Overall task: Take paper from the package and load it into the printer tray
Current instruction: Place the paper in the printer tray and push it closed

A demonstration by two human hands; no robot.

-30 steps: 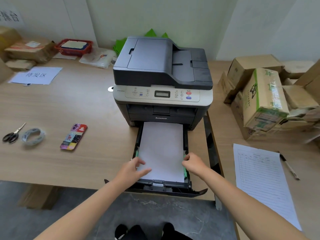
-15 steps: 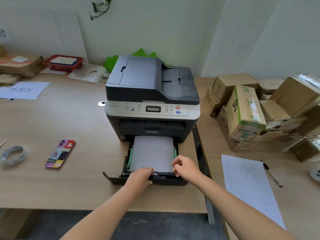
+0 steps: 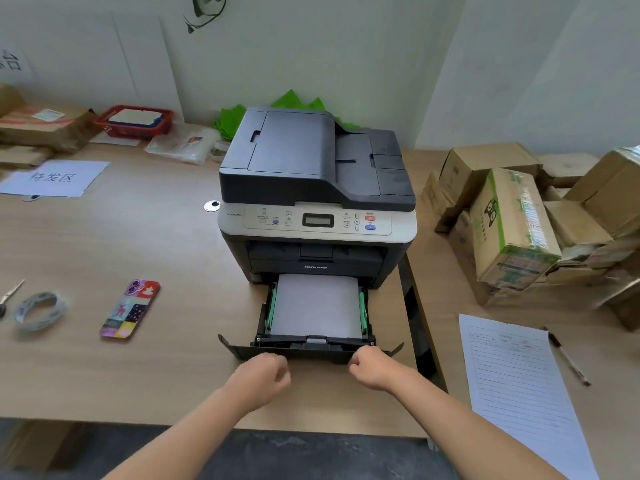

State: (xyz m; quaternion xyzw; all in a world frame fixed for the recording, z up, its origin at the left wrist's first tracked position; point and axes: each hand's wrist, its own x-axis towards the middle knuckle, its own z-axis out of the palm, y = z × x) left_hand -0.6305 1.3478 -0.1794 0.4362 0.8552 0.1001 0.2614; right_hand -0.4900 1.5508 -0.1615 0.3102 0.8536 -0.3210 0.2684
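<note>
A dark grey printer (image 3: 311,168) stands on the wooden table. Its black paper tray (image 3: 242,350) is pulled partly out toward me. A white paper stack (image 3: 315,306) lies flat inside it between green side guides. My left hand (image 3: 263,374) sits just in front of the tray's front panel at its left part, fingers curled and slightly blurred. My right hand (image 3: 370,370) is curled too, with its knuckles touching the front panel's right end. Neither hand holds paper. I see no paper package.
A phone in a colourful case (image 3: 130,309), a tape roll (image 3: 40,310) and scissors (image 3: 7,296) lie at the left. A printed form (image 3: 516,386) and a pen (image 3: 569,360) lie at the right. Cardboard boxes (image 3: 512,230) are piled beyond them, and a red basket (image 3: 133,121) stands at the back.
Both hands left the paper and the tray's top edge and now sit curled at its front panel. The tray has slid further into the printer.
</note>
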